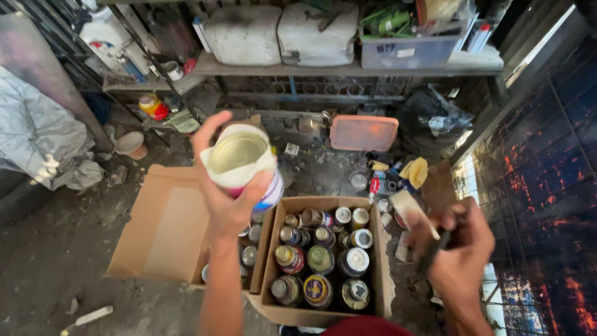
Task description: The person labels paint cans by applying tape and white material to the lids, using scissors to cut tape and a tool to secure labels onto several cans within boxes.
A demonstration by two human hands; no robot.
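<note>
My left hand grips an open white paint can, raised and tilted so its pale cream inside faces me. My right hand is closed on the dark handle of a paintbrush; its pale bristles point up and left. Both hands hover above an open cardboard box on the floor, packed with several small cans and spray tins seen from the top. The brush and the can are apart.
A second cardboard box with its flap open lies to the left. A shelf at the back carries white jerrycans and a grey crate. An orange tray, rags and a black bag clutter the dirty floor beyond.
</note>
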